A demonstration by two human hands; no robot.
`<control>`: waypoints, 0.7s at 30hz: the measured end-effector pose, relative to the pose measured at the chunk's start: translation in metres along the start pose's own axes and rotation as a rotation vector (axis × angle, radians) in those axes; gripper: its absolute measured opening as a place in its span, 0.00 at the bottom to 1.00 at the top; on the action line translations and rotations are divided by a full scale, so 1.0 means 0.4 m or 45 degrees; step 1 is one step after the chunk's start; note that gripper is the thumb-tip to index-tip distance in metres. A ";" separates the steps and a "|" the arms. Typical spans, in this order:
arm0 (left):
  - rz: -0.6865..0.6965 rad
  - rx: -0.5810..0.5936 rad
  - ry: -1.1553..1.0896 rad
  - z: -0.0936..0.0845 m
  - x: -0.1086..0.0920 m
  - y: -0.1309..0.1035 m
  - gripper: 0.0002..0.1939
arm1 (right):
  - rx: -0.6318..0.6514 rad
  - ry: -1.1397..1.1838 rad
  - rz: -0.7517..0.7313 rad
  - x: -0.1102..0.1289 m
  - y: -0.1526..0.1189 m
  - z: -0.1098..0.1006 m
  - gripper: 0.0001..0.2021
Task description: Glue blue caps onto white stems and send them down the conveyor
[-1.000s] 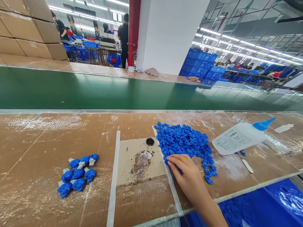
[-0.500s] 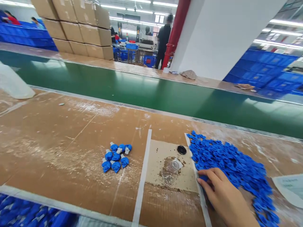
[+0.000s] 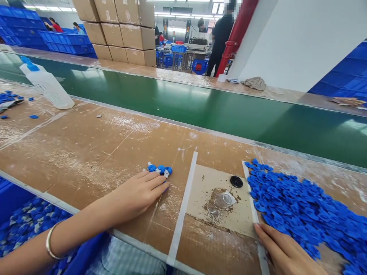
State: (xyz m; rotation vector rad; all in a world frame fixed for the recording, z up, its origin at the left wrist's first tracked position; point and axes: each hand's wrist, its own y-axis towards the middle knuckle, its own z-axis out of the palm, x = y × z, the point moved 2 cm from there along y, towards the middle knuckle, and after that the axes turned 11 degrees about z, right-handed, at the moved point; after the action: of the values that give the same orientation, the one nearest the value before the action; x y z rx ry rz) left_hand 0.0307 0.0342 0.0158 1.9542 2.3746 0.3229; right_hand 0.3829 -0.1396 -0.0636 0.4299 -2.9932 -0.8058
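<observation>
My left hand (image 3: 140, 193) lies palm down over the small group of blue pieces with pale stems (image 3: 160, 169), its fingers curved around them; most of the group is hidden beneath it. At the lower right, my right hand (image 3: 286, 248) rests by the white tape strip, at the near edge of the pile of flat blue pieces (image 3: 298, 202). Its fingertips are partly visible, and whether they hold anything is unclear. Between the hands, a small clear container (image 3: 225, 199) sits on a wet beige board (image 3: 197, 191), with a black round cap (image 3: 236, 181) behind it.
A white bottle with a blue top (image 3: 50, 86) stands at the left. A green conveyor belt (image 3: 183, 101) crosses behind the table. Below the near edge, a blue bin (image 3: 97, 244) holds many blue pieces. Stacked cartons (image 3: 123, 34) and several people are farther back.
My left hand has come into view and now covers most of the small blue group. The view has shifted left, showing the bottle top and more of the bin. My right hand sits lower.
</observation>
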 end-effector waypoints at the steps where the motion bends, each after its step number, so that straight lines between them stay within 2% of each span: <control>1: 0.011 0.015 0.015 0.002 -0.001 -0.001 0.15 | 0.013 0.014 0.005 0.003 0.010 -0.008 0.25; 5: -0.007 0.043 0.015 0.010 -0.003 0.004 0.14 | 0.109 0.023 0.074 0.009 0.058 -0.031 0.17; 7: -0.028 0.019 -0.005 0.014 -0.003 0.009 0.13 | 0.124 0.037 0.162 0.008 0.074 -0.035 0.20; 12: -0.065 -0.116 0.003 0.026 -0.005 0.021 0.11 | 0.135 0.074 0.361 0.017 0.082 -0.036 0.23; 15: -0.102 -0.241 -0.053 0.024 -0.029 0.028 0.09 | 0.148 0.059 0.417 0.031 0.076 -0.037 0.22; 17: -0.167 -0.368 -0.275 0.017 -0.063 0.035 0.07 | 0.129 0.018 0.415 0.039 0.071 -0.040 0.20; 21: -0.355 -0.578 -1.038 0.020 -0.153 0.065 0.14 | 0.135 -0.046 0.322 0.051 0.064 -0.044 0.18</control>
State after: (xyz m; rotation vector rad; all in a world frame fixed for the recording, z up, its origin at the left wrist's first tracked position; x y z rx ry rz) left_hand 0.0693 -0.0199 0.0073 1.2012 1.7867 0.0214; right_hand 0.3583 -0.1323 -0.0368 0.0346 -3.0464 -0.6421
